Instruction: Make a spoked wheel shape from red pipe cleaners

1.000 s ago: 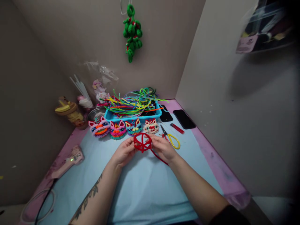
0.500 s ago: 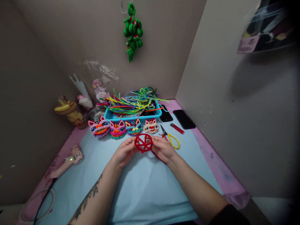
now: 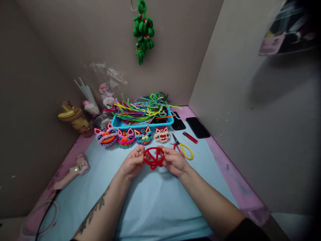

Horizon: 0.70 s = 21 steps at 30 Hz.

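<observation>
Head view, on a clock face centred on the red openwork frame (image 3: 153, 163), held over pale blue cloth (image 3: 160, 201): a pink glue gun (image 3: 79, 167) lies at nine o'clock, four fuzzy animal heads (image 3: 126, 139) sit in a row from ten to nearly one, and the left hand (image 3: 132, 163), close in at nine, pinches the frame's left rim. Near twelve, behind the heads, a blue tray (image 3: 142, 127) is heaped with coloured stems (image 3: 140, 112). The frame's right rim is pinched by the right hand (image 3: 175, 161) at three, with cutters (image 3: 179, 144) just beyond and a black phone (image 3: 198, 127) farther out at two.
</observation>
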{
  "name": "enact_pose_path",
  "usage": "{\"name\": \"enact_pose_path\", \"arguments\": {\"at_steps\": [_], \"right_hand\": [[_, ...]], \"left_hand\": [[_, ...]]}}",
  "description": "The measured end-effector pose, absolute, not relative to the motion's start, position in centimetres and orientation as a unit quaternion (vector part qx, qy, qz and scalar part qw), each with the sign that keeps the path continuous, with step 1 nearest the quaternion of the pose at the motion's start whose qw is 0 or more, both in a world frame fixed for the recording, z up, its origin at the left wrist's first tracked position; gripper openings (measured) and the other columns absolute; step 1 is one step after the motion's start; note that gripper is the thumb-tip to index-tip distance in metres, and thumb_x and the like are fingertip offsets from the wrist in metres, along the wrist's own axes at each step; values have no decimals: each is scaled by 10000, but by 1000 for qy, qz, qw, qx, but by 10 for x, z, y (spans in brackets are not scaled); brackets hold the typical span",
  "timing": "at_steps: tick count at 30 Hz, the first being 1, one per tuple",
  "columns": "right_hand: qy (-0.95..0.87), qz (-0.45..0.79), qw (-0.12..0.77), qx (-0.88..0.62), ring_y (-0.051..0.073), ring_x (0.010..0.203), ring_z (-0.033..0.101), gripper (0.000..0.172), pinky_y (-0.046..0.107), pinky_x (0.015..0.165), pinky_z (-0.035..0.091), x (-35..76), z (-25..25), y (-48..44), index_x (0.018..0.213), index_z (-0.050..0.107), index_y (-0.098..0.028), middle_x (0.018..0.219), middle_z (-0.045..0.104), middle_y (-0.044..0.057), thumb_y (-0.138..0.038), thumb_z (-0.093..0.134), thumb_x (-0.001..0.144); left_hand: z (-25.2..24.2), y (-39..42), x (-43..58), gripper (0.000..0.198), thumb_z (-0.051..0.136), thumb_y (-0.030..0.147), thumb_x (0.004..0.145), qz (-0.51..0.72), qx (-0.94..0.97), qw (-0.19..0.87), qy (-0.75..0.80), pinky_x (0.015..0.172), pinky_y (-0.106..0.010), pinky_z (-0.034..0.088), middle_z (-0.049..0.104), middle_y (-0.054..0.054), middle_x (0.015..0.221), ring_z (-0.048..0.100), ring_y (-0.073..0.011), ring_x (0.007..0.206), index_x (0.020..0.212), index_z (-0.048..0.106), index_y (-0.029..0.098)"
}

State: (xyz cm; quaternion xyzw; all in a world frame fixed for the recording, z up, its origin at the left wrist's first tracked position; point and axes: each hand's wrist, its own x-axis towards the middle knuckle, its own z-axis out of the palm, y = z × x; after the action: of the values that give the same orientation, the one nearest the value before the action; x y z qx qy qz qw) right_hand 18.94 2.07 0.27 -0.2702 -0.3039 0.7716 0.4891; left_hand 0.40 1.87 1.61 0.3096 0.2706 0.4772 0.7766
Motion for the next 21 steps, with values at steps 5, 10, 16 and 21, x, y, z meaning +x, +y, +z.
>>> {"name": "enact_pose_path", "arguments": {"at_steps": [5,10,16,21], "right_hand": [[-268,774,497,-287,132,702,562,230,267,684,427,190,0,23,683,691,-163,835,662,29,-290,821,542],[-280,783,468,-297,110,638,542,259,251,620,389,192,-3,25,852,714,-145,800,688,38,-291,770,645],[-247,822,437,-268,110,634,567,249,239,593,404,192,-2,23,778,689,-149,747,685,24,-363,760,674],[-248,837,408,-266,126,655,603,240,245,621,424,189,-1,19,778,689,-135,725,693,35,-329,771,664]], "left_hand": [[15,21,3,346,805,168,580,483,297,773,284,620,-198,448,623,24,652,583,-87,583,820,556,147],[14,24,4,351,781,202,612,478,277,777,301,690,-252,497,670,-19,809,629,-126,683,893,579,142],[12,23,5,219,709,184,696,476,251,777,326,681,-242,501,674,-37,833,637,-131,698,879,600,134],[13,21,5,222,716,170,691,460,253,784,330,611,-202,492,642,-23,742,615,-106,622,870,591,129]]}}
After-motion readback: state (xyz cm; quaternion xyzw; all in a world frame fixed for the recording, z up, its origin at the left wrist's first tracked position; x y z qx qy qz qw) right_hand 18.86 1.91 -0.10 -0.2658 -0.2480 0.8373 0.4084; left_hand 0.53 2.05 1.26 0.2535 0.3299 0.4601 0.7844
